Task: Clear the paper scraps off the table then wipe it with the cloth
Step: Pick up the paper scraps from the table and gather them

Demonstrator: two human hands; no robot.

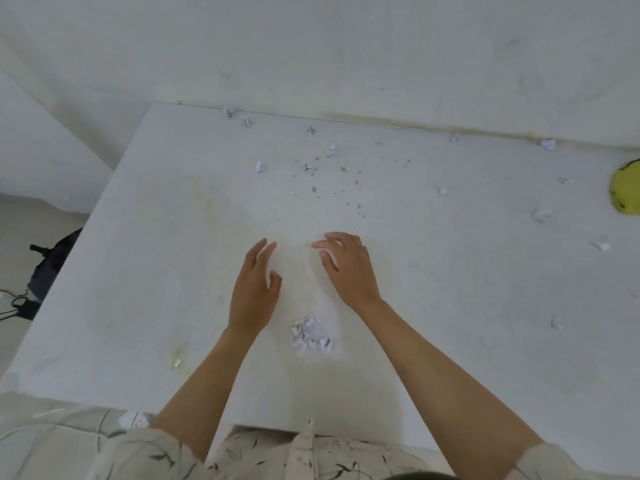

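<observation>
Hands: your left hand and right hand spread, empty, cupped to rake.
Pile: gathered near you.
Scraps: scattered far across surface.

one view only, worn on my head, so no second view to overlap with. it looks forward and steeply down over the white table, wide-angle, edges bowed. near edge of frame catches my patterned shirt and both forearms reaching away from the lens. table fills the middle; its far edge meets the wall across the upper frame. left side takes in a strip of floor past the table's left edge. right edge cuts through a yellow cloth. close range, arm's reach.
</observation>
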